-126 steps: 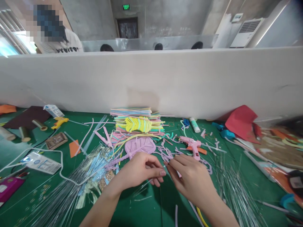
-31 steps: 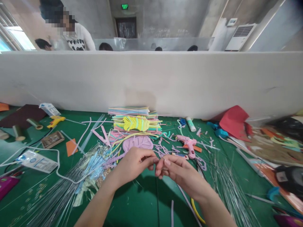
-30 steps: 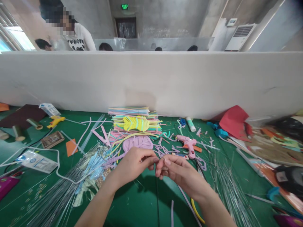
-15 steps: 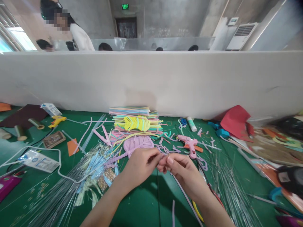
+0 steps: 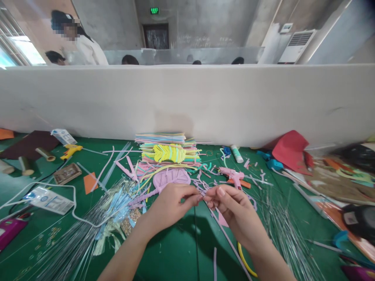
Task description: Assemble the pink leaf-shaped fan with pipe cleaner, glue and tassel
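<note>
My left hand (image 5: 178,201) and my right hand (image 5: 228,203) meet over the green table, fingertips pinched on a small purple pipe-cleaner piece (image 5: 202,192) that they largely cover. Just beyond my left hand lies a purple leaf-like shape (image 5: 171,177) with a wrapped stem (image 5: 143,199). Behind it, a yellow and mint chevron piece (image 5: 169,153) rests on bundles of coloured pipe cleaners (image 5: 159,137). A pink glue gun (image 5: 233,174) lies past my right hand, and a long purple strip (image 5: 230,242) runs beneath that hand.
Thin wire bundles lie at left (image 5: 73,230) and right (image 5: 293,230). A yellow glue gun (image 5: 70,150), a wooden box (image 5: 67,173) and a glue stick (image 5: 236,153) lie farther back. A white partition (image 5: 187,101) rises behind; a person (image 5: 90,50) is beyond it.
My right hand has shifted slightly and its fingers have moved a little apart from my left fingertips, showing more of the purple piece. The person beyond the partition has moved left.
</note>
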Tool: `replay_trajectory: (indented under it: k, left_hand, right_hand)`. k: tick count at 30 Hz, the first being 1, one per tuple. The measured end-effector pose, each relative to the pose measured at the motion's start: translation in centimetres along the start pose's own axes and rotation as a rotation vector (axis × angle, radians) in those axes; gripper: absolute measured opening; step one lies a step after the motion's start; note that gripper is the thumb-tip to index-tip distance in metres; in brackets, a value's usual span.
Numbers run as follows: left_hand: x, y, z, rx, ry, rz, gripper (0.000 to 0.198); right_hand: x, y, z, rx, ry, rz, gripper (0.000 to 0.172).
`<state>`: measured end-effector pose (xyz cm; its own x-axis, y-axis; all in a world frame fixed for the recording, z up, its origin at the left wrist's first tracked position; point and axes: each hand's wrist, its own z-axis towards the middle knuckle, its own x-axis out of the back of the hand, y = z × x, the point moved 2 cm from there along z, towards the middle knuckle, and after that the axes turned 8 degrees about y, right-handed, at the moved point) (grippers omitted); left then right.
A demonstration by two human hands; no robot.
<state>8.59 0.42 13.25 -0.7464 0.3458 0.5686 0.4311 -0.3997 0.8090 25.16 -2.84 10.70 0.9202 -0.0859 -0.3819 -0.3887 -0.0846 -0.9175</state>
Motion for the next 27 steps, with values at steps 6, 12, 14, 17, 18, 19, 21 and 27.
replay_trajectory:
  k: [6,12,14,17,18,19,21,27]
  left_hand:
    - [-0.1,0.2,-0.3,0.004,-0.068,-0.061,0.028]
    - [-0.2,0.4,-0.8,-0.031,-0.194,-0.13,0.026]
    - [-0.1,0.4,-0.7,-0.114,-0.176,-0.073,0.023]
    - [-0.1,0.2,-0.7,-0.21,-0.102,0.029,0.021]
    - [-0.1,0.1,-0.7,-0.231,-0.078,0.047,0.021]
    - [-0.1,0.0,-0.7,-0.247,-0.058,0.058,0.021]
    - [-0.1,-0.1,-0.7,-0.272,-0.036,0.075,0.021]
    - [-0.3,0.0,-0.7,-0.368,-0.056,0.163,0.02]
  right_hand:
    - [0.5,-0.1,0.3,-0.106,-0.043,0.122,0.022]
    - [0.7,-0.1,0.2,-0.186,-0.143,0.249,0.02]
    - [0.6,0.0,0.1,-0.199,-0.148,0.269,0.02]
    - [0.7,0.2,0.2,-0.205,-0.122,0.263,0.021]
    - [0.8,0.3,0.3,-0.199,-0.099,0.255,0.021]
    - [0.9,0.3,0.3,-0.191,-0.074,0.244,0.021]
    - [1.0,0.1,0.3,-0.194,-0.055,0.223,0.022]
    - [1.1,-1.0,0.1,-0.378,-0.228,0.171,0.023]
